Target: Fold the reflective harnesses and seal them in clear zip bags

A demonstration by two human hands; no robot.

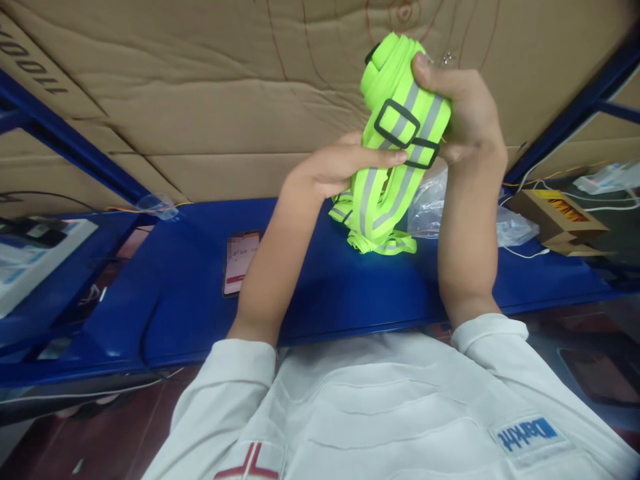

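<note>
Webbing [373, 143] is being held over the blue table [350, 293], its wound top being gripped by the right hand [473, 113], its bands being pinched near the black buckles [403, 111] by the left hand [337, 163]. Light, soft, slumping handling is being suggested; layers are probably being best secured around the roll.

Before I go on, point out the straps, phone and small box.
Straps [399, 88]: head view, on the upper folds.
Phone [239, 259]: head view, on its screen.
Small box [542, 222]: head view, on its side wall.
</note>
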